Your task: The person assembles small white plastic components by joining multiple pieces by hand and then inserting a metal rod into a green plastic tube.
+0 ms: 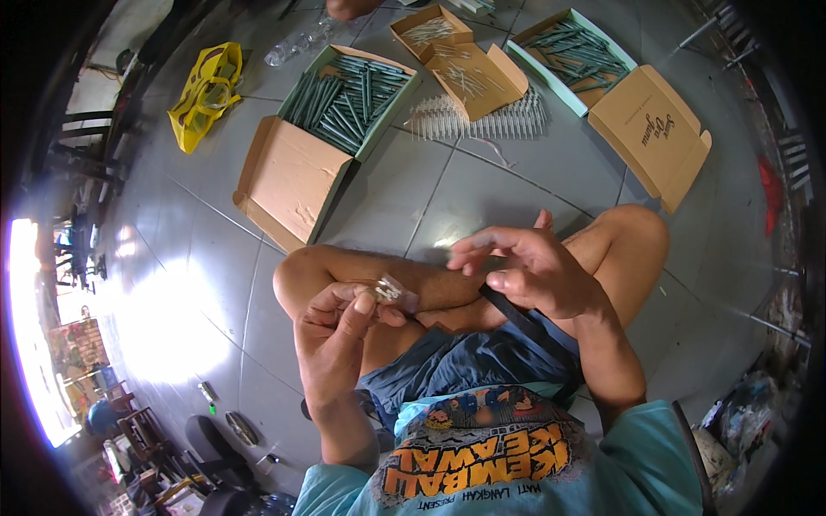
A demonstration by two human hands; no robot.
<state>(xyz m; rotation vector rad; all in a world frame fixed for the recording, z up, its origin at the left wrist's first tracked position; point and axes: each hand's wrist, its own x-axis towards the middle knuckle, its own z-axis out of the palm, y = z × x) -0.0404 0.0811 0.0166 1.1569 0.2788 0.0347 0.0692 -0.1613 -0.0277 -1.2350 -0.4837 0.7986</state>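
Note:
My left hand (335, 331) pinches a small clear plastic bag (406, 299) between thumb and fingers, above my crossed legs. Several tiny white pieces (387, 290) show in or against the bag at the fingertips. To the right of it, my right hand (538, 271) hovers with fingers spread and curved, and I see nothing in it. Beyond my legs, a cardboard box (288, 185) with its lid folded back is full of dark green pen-like tubes (348, 99). A second such box (650, 129) at the far right holds more green tubes (578, 53).
Between the boxes, a smaller brown box (495, 103) holds thin white sticks. It overlaps a rack (525, 120) of upright clear pieces. A yellow bag (206, 95) lies at far left near crumpled clear plastic (292, 45). Part of another person (348, 9) shows at the top edge.

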